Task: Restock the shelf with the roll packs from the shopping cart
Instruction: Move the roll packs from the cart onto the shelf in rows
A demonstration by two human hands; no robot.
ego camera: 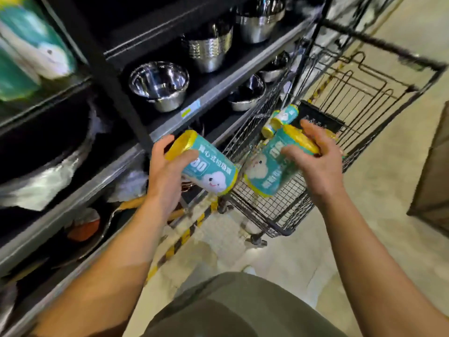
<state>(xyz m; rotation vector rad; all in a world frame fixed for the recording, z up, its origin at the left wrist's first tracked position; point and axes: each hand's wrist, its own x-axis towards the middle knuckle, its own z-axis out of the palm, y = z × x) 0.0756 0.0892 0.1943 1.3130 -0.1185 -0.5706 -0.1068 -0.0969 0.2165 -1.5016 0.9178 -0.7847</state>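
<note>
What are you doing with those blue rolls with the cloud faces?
A person is restocking a shop shelf. The left hand holds one teal roll pack and the right hand holds another roll pack, both lifted above the wire shopping cart. More rolls lie in the cart. The dark shelf on the left has steel bowls on it. Neither pack is on the shelf yet.

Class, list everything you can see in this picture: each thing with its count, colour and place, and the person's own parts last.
roll packs: four, teal with yellow ends; one in each hand, two in the cart
shopping cart: one, black wire, right of the shelf
shelf: one, dark frame, left
steel bowls: several, silver, on the shelf
striped tape: yellow-black, on the floor
left hand: grips one pack
right hand: grips one pack
</note>
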